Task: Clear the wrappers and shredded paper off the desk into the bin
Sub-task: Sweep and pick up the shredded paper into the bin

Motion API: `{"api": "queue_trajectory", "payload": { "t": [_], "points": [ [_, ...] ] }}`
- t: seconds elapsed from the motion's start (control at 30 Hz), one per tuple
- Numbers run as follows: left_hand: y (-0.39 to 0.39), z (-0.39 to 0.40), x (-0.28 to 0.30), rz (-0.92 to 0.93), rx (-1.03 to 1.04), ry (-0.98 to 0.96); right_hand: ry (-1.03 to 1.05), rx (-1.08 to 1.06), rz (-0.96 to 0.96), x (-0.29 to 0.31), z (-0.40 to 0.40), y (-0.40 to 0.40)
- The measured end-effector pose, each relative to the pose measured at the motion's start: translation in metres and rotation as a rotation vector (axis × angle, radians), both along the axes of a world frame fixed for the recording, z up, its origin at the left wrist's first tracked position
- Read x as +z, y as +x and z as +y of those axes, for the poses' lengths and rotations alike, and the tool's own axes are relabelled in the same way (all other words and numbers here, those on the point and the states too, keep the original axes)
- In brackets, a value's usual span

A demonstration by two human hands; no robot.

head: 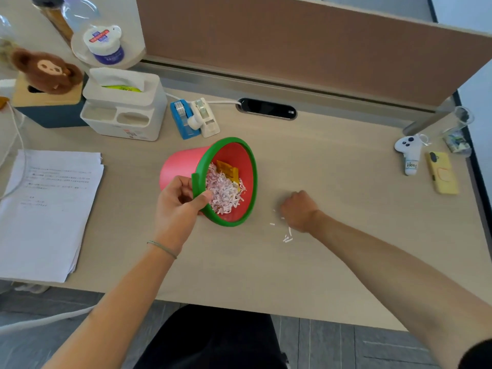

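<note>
The bin point(186, 166), pink with a green rim, is tipped on its side at the middle of the desk point(332, 169), mouth facing right and near. The left hand point(178, 206) grips the near-left rim, thumb hooked inside, fingers curled round the outside wall. Inside lie shredded paper point(223, 193) and an orange wrapper point(227, 170), the shreds touching the thumb tip.

The right hand point(299, 210) rests knuckles-up on the desk right of the bin, fingers curled under; whether it holds anything cannot be told. Loose shreds point(287, 237) lie just beside it on its near-left side.

The desk is pale wood-grain, backed by a brown partition point(306, 41). A paper stack point(45, 209) lies left; grey floor shows nearest.
</note>
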State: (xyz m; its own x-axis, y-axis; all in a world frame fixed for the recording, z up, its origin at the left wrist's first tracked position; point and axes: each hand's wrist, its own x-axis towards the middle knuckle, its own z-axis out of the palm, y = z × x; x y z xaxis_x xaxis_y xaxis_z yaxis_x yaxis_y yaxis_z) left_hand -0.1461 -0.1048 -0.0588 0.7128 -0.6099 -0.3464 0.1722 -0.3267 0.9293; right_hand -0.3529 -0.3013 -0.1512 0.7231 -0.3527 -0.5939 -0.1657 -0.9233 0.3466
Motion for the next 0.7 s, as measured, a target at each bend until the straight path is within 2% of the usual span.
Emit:
{"api": "queue_trajectory", "payload": {
  "t": [0.1, 0.2, 0.4, 0.43, 0.57, 0.7],
  "points": [
    [-0.001, -0.001, 0.000, 0.011, 0.009, -0.003, 0.040, 0.148, 0.054, -0.014, 0.030, -0.013],
    [-0.003, 0.000, 0.001, 0.024, 0.028, -0.003, 0.062, 0.153, 0.073, -0.023, 0.046, -0.035],
    [-0.005, 0.001, 0.001, 0.034, 0.029, -0.013, 0.066, -0.426, -0.228, -0.001, 0.008, -0.056],
    [-0.005, 0.001, 0.002, 0.035, 0.028, -0.014, 0.067, -0.432, -0.245, -0.001, 0.008, -0.058],
    [-0.005, 0.001, 0.002, 0.040, 0.024, -0.022, 0.153, -0.214, -0.159, -0.022, 0.042, -0.055],
    [-0.007, 0.000, 0.000, 0.034, 0.013, -0.024, 0.190, -0.232, -0.210, -0.027, 0.049, -0.062]
  ]
}}
